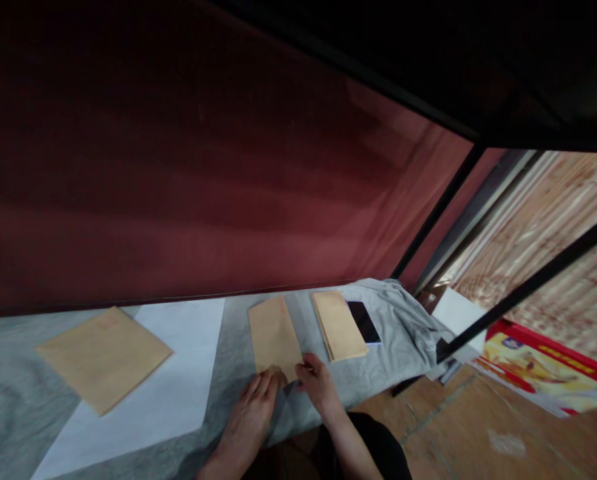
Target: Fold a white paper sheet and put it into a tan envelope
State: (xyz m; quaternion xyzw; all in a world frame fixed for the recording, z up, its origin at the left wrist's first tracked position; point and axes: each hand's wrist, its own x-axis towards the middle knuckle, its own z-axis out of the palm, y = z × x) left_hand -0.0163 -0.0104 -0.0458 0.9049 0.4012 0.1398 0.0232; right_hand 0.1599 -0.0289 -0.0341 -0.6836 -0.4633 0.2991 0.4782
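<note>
A brown paper envelope (pixel 274 333) lies on the grey cloth in front of me, its near end between my hands. My left hand (pixel 252 415) rests on its near left corner, fingers stretched out and pressing down. At the near right edge, my right hand (pixel 318 385) pinches the envelope between thumb and fingers. A small stack of brown envelopes (pixel 339 325) is just to the right. Farther left, another brown envelope (pixel 106 357) lies turned at an angle, partly over a white sheet (pixel 178 387).
A dark-screened phone (pixel 363 322) touches the stack's right side. The grey cloth (pixel 403 333) covers a narrow shelf against a dark red panel (pixel 203 253). Black metal bars (pixel 441 207) frame the right end. A red and yellow box (pixel 543 367) stands on the floor beyond.
</note>
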